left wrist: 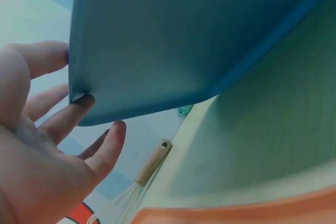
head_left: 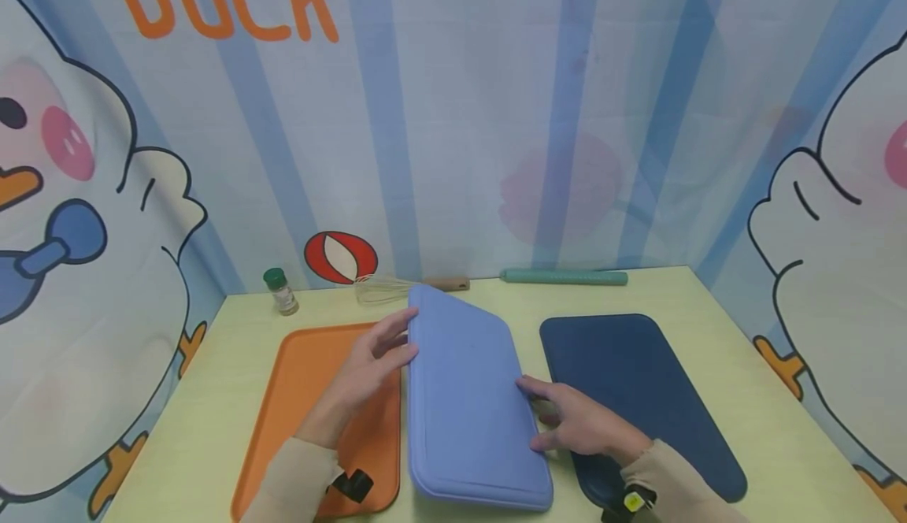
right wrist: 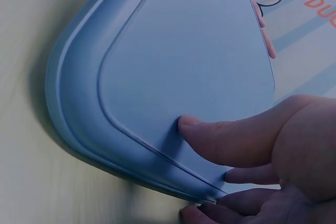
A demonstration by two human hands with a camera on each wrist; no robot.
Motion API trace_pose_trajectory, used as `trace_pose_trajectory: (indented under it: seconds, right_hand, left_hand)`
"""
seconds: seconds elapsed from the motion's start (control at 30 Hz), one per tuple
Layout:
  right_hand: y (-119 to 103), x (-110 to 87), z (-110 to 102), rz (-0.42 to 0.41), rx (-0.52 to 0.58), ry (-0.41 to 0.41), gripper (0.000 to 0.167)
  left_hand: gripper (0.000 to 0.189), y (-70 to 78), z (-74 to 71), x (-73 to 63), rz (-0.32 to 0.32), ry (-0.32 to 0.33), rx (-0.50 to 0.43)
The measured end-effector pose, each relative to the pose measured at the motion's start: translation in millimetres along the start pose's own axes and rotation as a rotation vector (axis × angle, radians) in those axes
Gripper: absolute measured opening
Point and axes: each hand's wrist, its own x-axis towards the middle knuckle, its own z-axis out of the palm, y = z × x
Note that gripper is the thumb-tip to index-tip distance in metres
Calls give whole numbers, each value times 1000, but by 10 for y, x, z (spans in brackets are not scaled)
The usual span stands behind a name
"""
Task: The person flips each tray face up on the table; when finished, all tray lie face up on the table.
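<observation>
A light blue tray (head_left: 468, 397) is held tilted above the table, its left side raised. The left hand (head_left: 364, 373) grips its upper left edge, and the left wrist view shows that hand's fingertips (left wrist: 84, 103) at a corner of the tray (left wrist: 157, 51). On the opposite edge, the right hand (head_left: 577, 420) pinches the tray, its thumb (right wrist: 210, 135) against the flat face in the right wrist view and other fingers at the rim. An orange tray (head_left: 305, 373) lies flat on the left, partly hidden by the left arm. A dark blue tray (head_left: 631, 381) lies on the right, under the right arm.
Along the back of the pale yellow table (head_left: 191, 428) lie a whisk (head_left: 383, 291) with a wooden handle and a green rod (head_left: 563, 276). A small green-capped jar (head_left: 281, 293) stands at the back left. A striped cartoon curtain (head_left: 468, 113) hangs behind.
</observation>
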Motion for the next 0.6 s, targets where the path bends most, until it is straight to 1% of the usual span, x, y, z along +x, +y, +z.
trace_pose_trajectory:
  seconds: [0.27,0.47,0.6]
  right_hand:
    - [-29,29,3,-4,4,-7,93]
    - [-76,43,-2,12,-3,5,89]
    - [-132,67,-21,4,-19,21,86]
  left_hand:
    - [59,99,49,3,54,11,12]
    - [59,132,64,2,51,10,27]
    - [58,135,68,9,50,15,34]
